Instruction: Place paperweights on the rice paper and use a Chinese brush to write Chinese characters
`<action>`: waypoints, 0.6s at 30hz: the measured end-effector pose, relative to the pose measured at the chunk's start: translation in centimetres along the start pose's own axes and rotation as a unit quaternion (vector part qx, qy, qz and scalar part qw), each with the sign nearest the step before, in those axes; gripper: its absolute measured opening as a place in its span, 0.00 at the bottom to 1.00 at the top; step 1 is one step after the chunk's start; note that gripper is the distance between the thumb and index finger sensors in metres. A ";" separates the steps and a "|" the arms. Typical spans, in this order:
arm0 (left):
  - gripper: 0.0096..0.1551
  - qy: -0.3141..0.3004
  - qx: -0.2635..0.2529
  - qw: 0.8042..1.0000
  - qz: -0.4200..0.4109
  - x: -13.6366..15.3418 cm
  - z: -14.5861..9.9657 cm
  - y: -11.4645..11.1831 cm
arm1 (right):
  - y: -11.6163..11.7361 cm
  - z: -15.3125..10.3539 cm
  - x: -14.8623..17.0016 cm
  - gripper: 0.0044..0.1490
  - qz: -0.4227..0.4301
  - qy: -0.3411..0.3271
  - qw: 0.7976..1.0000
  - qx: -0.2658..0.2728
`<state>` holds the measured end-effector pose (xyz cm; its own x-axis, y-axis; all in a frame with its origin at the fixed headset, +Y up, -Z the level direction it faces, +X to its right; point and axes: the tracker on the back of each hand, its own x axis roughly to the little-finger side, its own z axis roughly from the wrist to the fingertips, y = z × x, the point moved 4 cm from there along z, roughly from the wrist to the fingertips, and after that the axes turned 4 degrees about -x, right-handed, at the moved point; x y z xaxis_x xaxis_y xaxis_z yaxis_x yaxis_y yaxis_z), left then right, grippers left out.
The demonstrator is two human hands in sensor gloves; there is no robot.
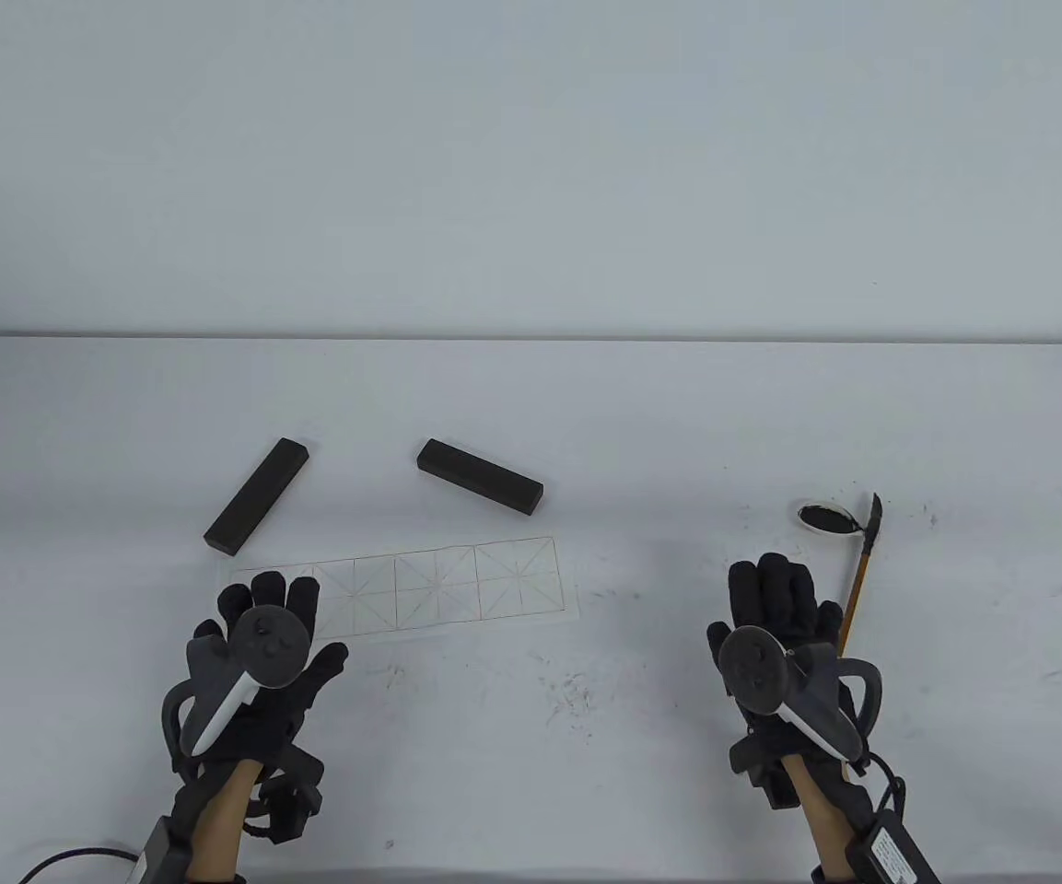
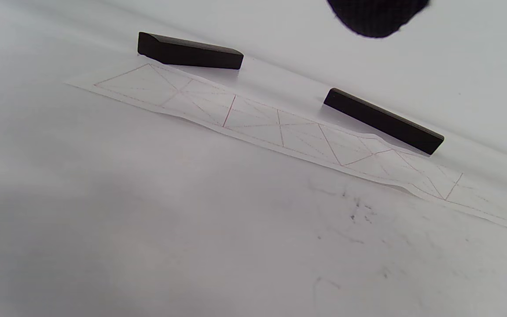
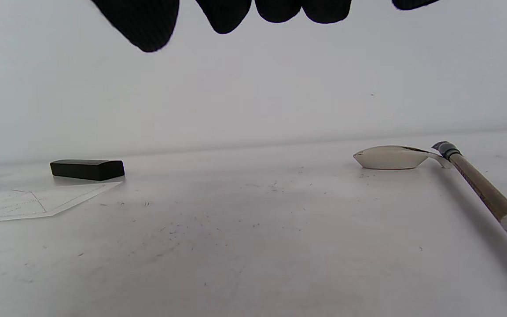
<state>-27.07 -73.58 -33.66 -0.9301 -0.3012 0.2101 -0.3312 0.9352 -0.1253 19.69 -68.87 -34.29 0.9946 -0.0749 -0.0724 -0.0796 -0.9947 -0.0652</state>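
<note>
A strip of rice paper (image 1: 457, 589) with a red grid lies flat on the white table (image 1: 531, 414). Two black bar paperweights sit just beyond it, off the paper: the left paperweight (image 1: 259, 495) and the right paperweight (image 1: 480, 474). The brush (image 1: 860, 575) lies at the right, its dark tip leaning on a small ink dish (image 1: 827, 517). My left hand (image 1: 263, 635) hovers over the paper's left end, fingers straight, holding nothing. My right hand (image 1: 775, 617) is flat just left of the brush, also holding nothing. The wrist views show the paper (image 2: 280, 127), the paperweights (image 2: 189, 50) (image 2: 383, 121) and the brush (image 3: 482, 187).
Faint ink specks (image 1: 572, 691) mark the table between the hands. A cable (image 1: 61, 861) runs off at the bottom left. A plain white wall stands behind the table's far edge.
</note>
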 end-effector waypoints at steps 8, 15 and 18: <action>0.49 -0.007 -0.009 1.000 0.004 -0.2 -0.1 0.3 | -0.2 0.0 0.4 0.44 0.014 0.004 1.000 -0.006; 0.49 -0.017 -0.011 1.000 0.003 -0.4 -0.1 0.4 | -0.6 -0.1 1.0 0.44 0.023 0.011 1.000 -0.005; 0.49 -0.017 -0.015 1.000 0.003 -0.3 -0.1 0.4 | -0.8 -0.1 1.2 0.44 0.024 0.013 1.000 -0.003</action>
<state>-26.88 -73.07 -33.69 -0.9373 -0.3008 0.1762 -0.3206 0.9422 -0.0971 20.97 -68.22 -34.18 0.9910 -0.1243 -0.0501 -0.1270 -0.9903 -0.0556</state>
